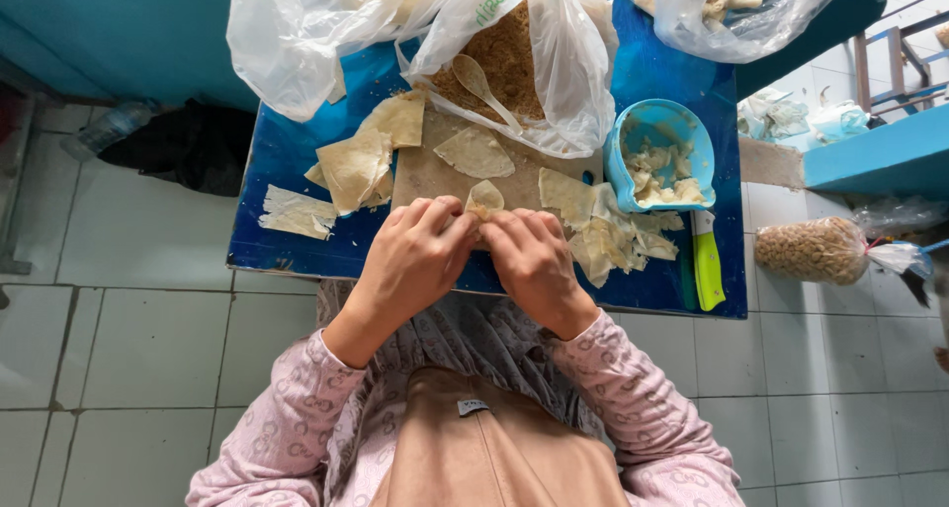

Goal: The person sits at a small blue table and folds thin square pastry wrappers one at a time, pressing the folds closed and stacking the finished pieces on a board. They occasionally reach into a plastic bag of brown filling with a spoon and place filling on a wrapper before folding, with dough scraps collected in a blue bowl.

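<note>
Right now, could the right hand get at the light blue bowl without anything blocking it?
Probably yes. The right hand is busy pinching the wrapper with the left hand, but only flat wrapper scraps lie between it and the bowl.

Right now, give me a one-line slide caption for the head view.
Both hands, left hand and right hand, pinch a folded wrapper over the cutting board on a blue table.

Bright even daylight, soft shadows, glare on plastic bags [297, 33], sharp centre, wide-angle bend at edges
</note>
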